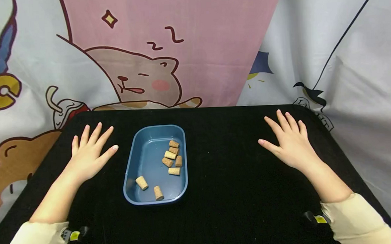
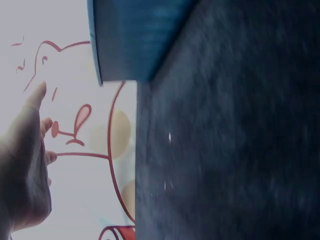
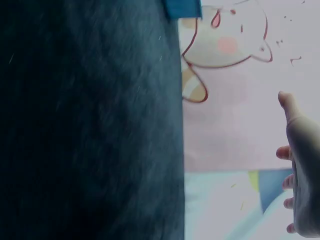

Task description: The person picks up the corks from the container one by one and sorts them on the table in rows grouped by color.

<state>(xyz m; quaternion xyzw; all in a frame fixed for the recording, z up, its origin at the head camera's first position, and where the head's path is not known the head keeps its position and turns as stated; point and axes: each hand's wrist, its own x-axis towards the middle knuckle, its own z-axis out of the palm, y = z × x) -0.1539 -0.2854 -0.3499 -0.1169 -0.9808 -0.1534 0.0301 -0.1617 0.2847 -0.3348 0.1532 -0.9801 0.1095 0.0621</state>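
Note:
My left hand is spread with straight fingers to the left of a blue tray, apart from it and holding nothing. Over the right part of the table, my right hand is spread the same way, with nothing in its grasp. Several corks lie inside the tray: most cluster along its right side, around a pale cork, while one cork and another cork sit near the front. In the left wrist view, the tray's outer wall shows near the top, and its contents are hidden.
A black-covered table spans the area beneath both hands. Behind it hangs a printed cloth with cartoon animals. Each forearm has a cream sleeve, with a small dark and yellow wrist device on the left and another device on the right.

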